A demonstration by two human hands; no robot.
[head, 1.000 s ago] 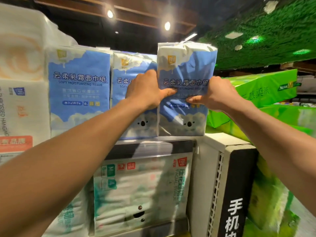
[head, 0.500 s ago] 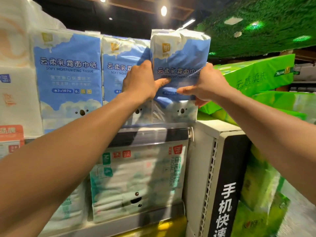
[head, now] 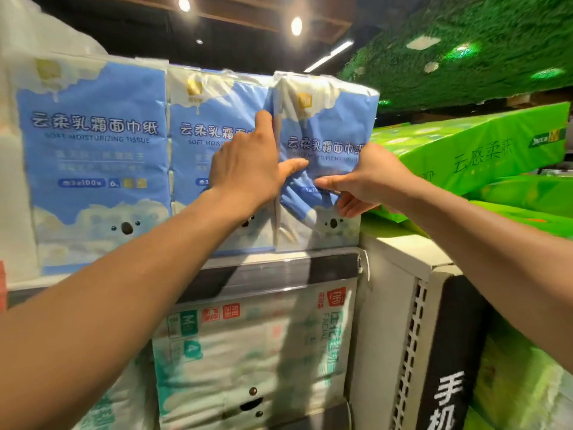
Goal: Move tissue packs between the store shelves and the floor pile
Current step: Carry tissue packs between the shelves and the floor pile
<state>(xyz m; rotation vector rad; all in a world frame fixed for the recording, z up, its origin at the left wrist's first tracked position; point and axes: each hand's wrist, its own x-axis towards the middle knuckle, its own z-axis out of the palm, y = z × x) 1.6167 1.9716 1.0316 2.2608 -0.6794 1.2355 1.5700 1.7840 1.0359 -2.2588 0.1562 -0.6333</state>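
Okay, from my feed both arms are stretched out to the top row above the grey shelf ledge [head: 279, 268]. The left hand [head: 245, 169] is on the left edge of the end blue tissue pack [head: 328, 125]. Its thumb lies across the front and its index finger points up into the seam beside the pack. The right hand [head: 369, 178] has the other edge: thumb flat on the front, remaining fingers curled round the side. So both hands are clamped on that one pack, and the wrapper is creasing between the thumbs.

The pack stands upright directly above the ledge, at its right end. Its bottom is right down at the ledge, though I can't tell if it bears on it. Along the ledge to the left come the middle blue pack [head: 214, 119], pressed against it, then the far blue pack [head: 93, 150]. Below the ledge sit teal-and-white facial tissue packs [head: 248, 352]. Right of the ledge's end is a white end panel [head: 393, 274], with green packs [head: 480, 150] stacked above and beyond it.
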